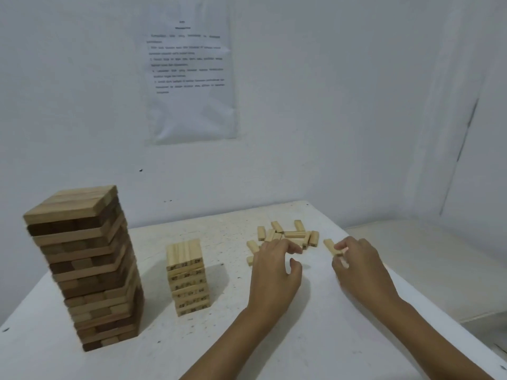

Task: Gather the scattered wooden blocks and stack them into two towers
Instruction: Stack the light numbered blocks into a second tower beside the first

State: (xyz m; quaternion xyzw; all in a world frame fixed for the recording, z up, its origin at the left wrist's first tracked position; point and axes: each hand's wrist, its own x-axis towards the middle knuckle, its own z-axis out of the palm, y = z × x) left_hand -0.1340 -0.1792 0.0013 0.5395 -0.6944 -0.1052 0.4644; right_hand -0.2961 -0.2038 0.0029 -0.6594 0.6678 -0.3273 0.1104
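Stacking is looking well along: the tall dark tower (82,267) is standing by the table's (274,338) left edge and the small pale tower (188,278) is rising mid-table, while loose blocks (290,234) are lying toward the far right corner. My left hand (274,272) is hovering at that pile, thumb and curled fingers apart and empty. My right hand (359,267) is pinching one pale block (331,246) just beside it.

Your tall wooden block tower (82,270): dark brown and light tan mixed, banded. Your short pale wooden tower (188,278): light tan, black numbers on sides. Scattered pale wooden blocks (288,234), single pale block (330,246) beside them: same tan. White table (164,352): dark specks.
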